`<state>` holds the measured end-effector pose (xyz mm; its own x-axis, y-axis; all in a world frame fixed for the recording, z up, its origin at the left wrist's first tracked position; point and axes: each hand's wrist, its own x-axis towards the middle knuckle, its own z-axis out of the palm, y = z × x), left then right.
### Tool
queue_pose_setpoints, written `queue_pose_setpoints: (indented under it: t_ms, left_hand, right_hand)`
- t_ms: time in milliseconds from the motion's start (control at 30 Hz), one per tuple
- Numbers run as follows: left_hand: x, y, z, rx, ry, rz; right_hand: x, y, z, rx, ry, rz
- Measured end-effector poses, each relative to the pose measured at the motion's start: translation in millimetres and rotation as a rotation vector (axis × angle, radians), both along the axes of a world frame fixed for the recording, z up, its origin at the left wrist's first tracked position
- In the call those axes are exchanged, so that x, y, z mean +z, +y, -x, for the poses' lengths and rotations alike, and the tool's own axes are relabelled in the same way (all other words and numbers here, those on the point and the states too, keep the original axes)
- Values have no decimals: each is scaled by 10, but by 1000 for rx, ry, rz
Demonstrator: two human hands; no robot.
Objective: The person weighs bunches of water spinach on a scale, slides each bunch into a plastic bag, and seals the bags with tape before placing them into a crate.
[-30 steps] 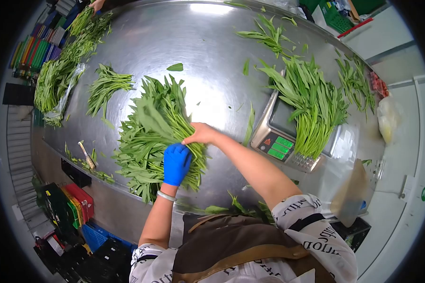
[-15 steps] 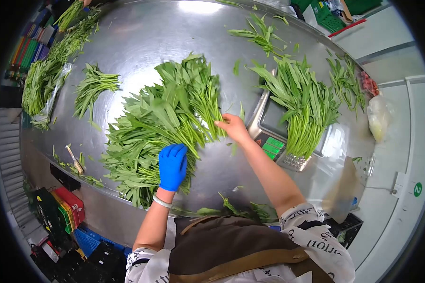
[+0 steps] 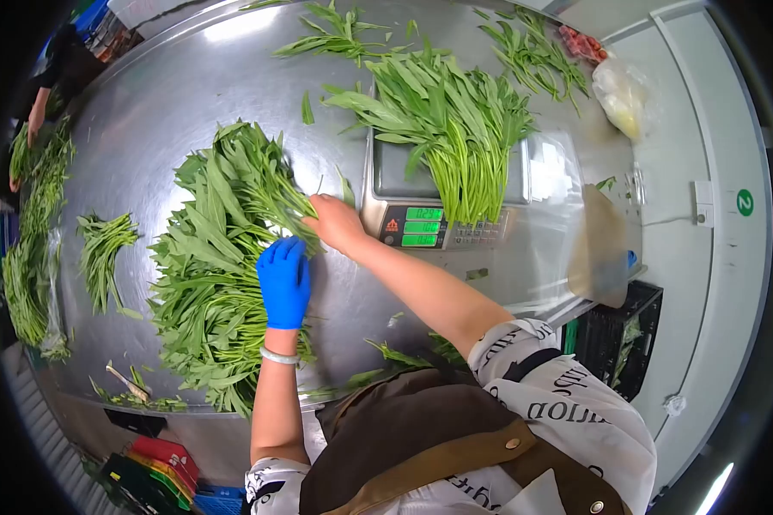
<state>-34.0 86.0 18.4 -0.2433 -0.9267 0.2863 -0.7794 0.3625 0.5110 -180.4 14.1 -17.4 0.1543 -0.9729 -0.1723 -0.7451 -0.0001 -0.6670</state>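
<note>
A big heap of water spinach point(image 3: 206, 283), long green leaves with pale stems, lies on the steel table in front of me. My left hand point(image 3: 284, 287), in a blue glove, rests on the stems at the heap's right side with its fingers curled round some of them. Just above it, my bare right hand point(image 3: 337, 223) is closed on the stem ends of the upper bunch point(image 3: 270, 184). Its fingertips are partly hidden by the stems. Another bunch of water spinach point(image 3: 464, 142) lies across a digital scale point(image 3: 395, 225) to the right, its green display lit.
A small bunch point(image 3: 107, 253) and a long pile of greens point(image 3: 30, 249) lie left, near another person's hand point(image 3: 36, 120). A knife point(image 3: 129, 382) sits by the front edge. Loose stems point(image 3: 537, 51), a plastic bag point(image 3: 618, 94) and red produce point(image 3: 582, 43) are at the far right.
The view has swung right, so the table's things appear further left. My right hand has closed on the upper bunch's stem ends, and my left hand has come closer to it.
</note>
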Motion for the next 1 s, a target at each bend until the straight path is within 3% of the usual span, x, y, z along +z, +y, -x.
queue_pose_setpoints:
  t_ms: [67,200,233,300,500,600,733,833,900,1000]
  left_hand:
    - [-56,-63,7,-25,-30,-36]
    - [-51,-76,4,-6,-37,-75]
    - [-62,-76,11,-10,-28,-64]
    - [-78,-124,68,-26,-5,-31]
    - [-160,-372,179,-122,-88,-51]
    - [-302,-456,161,-173,-177,-57]
    - [-514,-420,104,-116,-180,-74]
    - [-525,-385,80,-107,-187,-71]
    - [-437,-402,93,-125,-184,-108]
    - [-408,-403,110,-140,-147,-137]
  right_hand:
    - [-46,-44,-10,-17,-39,44]
    - [137,-128,105,-68,-223,388]
    - [1,-151,122,-157,-258,213]
    - [-108,-216,189,-274,-650,-274]
    - [-105,-180,212,-233,-634,-147]
    - [121,-186,201,-315,-859,-421]
    - [298,-272,279,-164,-781,-698]
    - [607,-208,253,-104,-751,-300]
    - [1152,-96,348,-110,-925,-69]
    - [1824,69,726,-311,-1000,283]
